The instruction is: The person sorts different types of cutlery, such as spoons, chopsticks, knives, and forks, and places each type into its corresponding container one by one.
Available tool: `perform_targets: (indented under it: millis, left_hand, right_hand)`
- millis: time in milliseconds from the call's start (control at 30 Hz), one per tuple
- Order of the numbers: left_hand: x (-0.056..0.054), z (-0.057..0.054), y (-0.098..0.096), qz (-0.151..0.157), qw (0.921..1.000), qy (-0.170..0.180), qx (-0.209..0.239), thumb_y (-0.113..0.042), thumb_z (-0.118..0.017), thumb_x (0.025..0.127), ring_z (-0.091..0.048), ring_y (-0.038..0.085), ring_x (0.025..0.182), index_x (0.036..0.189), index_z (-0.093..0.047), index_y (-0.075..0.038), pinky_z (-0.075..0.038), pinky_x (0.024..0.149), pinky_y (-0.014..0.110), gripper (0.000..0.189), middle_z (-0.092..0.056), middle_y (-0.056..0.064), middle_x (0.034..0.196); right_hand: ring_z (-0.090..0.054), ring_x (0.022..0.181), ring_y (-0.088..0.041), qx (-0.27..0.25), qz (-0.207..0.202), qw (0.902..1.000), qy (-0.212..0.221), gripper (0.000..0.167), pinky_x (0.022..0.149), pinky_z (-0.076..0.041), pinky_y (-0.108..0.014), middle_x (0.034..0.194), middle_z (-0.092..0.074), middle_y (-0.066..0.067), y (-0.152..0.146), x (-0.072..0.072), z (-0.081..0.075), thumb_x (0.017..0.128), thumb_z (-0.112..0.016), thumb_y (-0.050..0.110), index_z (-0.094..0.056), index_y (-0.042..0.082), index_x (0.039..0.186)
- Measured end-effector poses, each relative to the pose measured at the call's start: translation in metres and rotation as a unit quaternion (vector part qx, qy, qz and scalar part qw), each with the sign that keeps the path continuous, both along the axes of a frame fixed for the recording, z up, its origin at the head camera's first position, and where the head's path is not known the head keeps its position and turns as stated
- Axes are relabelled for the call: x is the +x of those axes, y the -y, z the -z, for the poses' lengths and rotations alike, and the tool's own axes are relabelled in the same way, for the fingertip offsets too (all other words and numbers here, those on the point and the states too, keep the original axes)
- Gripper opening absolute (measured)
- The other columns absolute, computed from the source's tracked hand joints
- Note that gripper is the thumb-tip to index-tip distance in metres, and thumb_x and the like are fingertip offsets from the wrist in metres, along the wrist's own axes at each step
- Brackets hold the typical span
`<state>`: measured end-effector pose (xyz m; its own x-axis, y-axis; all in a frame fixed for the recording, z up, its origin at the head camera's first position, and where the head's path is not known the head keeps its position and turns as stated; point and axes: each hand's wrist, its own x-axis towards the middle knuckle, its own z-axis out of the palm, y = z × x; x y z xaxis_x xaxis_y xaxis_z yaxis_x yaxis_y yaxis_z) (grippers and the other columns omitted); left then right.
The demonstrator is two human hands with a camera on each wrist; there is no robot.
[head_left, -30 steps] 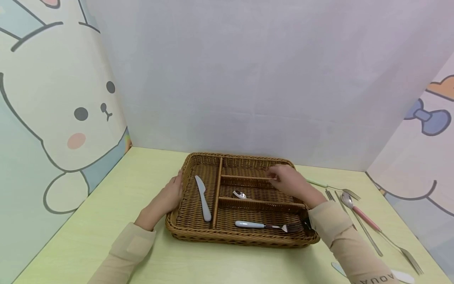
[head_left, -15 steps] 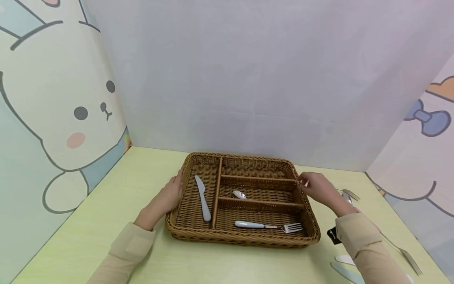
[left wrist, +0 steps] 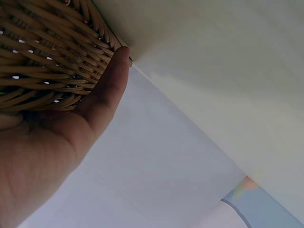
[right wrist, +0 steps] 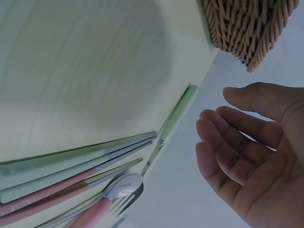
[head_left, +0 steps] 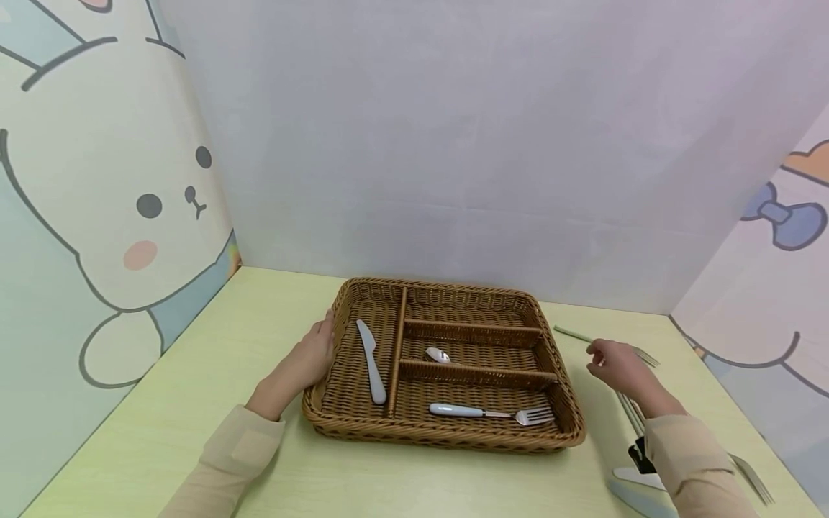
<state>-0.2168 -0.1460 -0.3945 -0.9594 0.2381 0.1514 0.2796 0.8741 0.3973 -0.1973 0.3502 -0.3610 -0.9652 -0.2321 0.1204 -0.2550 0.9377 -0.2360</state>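
Observation:
A brown wicker cutlery tray (head_left: 447, 443) with divided compartments stands on the table. My left hand (head_left: 312, 354) rests against its left outer wall, a straight finger lying along the weave in the left wrist view. In the tray lie a knife (head_left: 370, 360) on the left, a spoon (head_left: 437, 355) in the middle right-hand compartment and a blue-handled fork (head_left: 456, 410) in the front one. My right hand (head_left: 623, 367) hovers right of the tray with loosely bent fingers and nothing in them. Close to it are a green-handled fork (right wrist: 179, 111), several chopsticks (right wrist: 99, 166) and a pink-handled spoon (right wrist: 124, 185).
Under the right forearm, a pale knife (head_left: 637, 476) and a bluish knife blade (head_left: 637, 498) lie near the table's front. Another fork (head_left: 751, 478) lies at the far right. A pale wall (head_left: 453, 144) stands close behind the tray, with printed panels at both sides.
My right hand has left the space over the tray, passed its right edge and moved farther right over the loose cutlery. My left hand and the tray have stayed put.

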Motion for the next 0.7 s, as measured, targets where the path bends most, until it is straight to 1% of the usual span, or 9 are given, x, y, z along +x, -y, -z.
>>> perform_targets:
  millis: [133,200,300,467,600,700]
  left_hand:
    - [0.000,0.000,0.000,0.001,1.0000,-0.001,0.003,-0.009,-0.027,0.099,-0.048,0.047,0.113,0.140,-0.015,0.015,-0.048,0.086,0.052,0.049,-0.041,0.037,0.127]
    - [0.000,0.001,0.000,0.001,1.0000,-0.001,0.005,-0.009,-0.027,0.099,-0.048,0.047,0.113,0.140,-0.015,0.015,-0.048,0.086,0.052,0.049,-0.041,0.037,0.127]
    - [0.001,0.001,0.001,0.001,1.0000,-0.001,0.005,-0.009,-0.026,0.099,-0.048,0.047,0.112,0.140,-0.015,0.014,-0.048,0.085,0.052,0.049,-0.041,0.037,0.127]
    - [0.001,0.001,0.001,0.001,1.0000,-0.001,0.003,-0.009,-0.026,0.099,-0.049,0.047,0.112,0.140,-0.014,0.015,-0.049,0.085,0.051,0.049,-0.041,0.037,0.127]
    - [0.000,0.001,0.000,0.002,1.0000,0.003,0.003,-0.009,-0.027,0.099,-0.049,0.047,0.112,0.140,-0.014,0.014,-0.049,0.085,0.051,0.049,-0.040,0.037,0.128]
    - [0.000,0.000,-0.001,0.003,1.0000,0.009,0.004,-0.009,-0.027,0.099,-0.048,0.047,0.112,0.141,-0.013,0.014,-0.048,0.085,0.052,0.050,-0.039,0.037,0.128]
  right_hand:
    - [-0.048,0.061,-0.016,0.016,0.012,0.9998,0.010,0.018,0.056,-0.042,-0.034,0.069,-0.055,-0.007,-0.010,0.003,0.006,0.074,-0.064,0.001,-0.060,-0.011,0.087]
    - [-0.047,0.062,-0.017,0.019,0.018,0.9993,0.025,0.018,0.057,-0.043,-0.035,0.069,-0.053,-0.007,-0.015,0.004,0.009,0.073,-0.064,0.001,-0.059,-0.012,0.086]
    - [-0.051,0.065,-0.021,0.024,0.025,0.9984,0.044,0.020,0.061,-0.047,-0.039,0.070,-0.055,-0.010,-0.021,0.004,0.013,0.071,-0.063,-0.001,-0.058,-0.014,0.085]
    - [-0.053,0.070,-0.027,0.023,0.034,0.9970,0.065,0.023,0.065,-0.049,-0.044,0.073,-0.057,-0.016,-0.027,0.004,0.018,0.068,-0.062,-0.003,-0.057,-0.017,0.086]
    - [-0.053,0.068,-0.026,0.021,0.039,0.9966,0.069,0.020,0.062,-0.049,-0.043,0.074,-0.058,-0.017,-0.032,0.006,0.022,0.067,-0.060,-0.003,-0.056,-0.015,0.083]
    - [-0.052,0.066,-0.024,0.017,0.046,0.9965,0.067,0.017,0.059,-0.046,-0.039,0.073,-0.057,-0.016,-0.035,0.008,0.025,0.067,-0.059,-0.004,-0.055,-0.012,0.081]
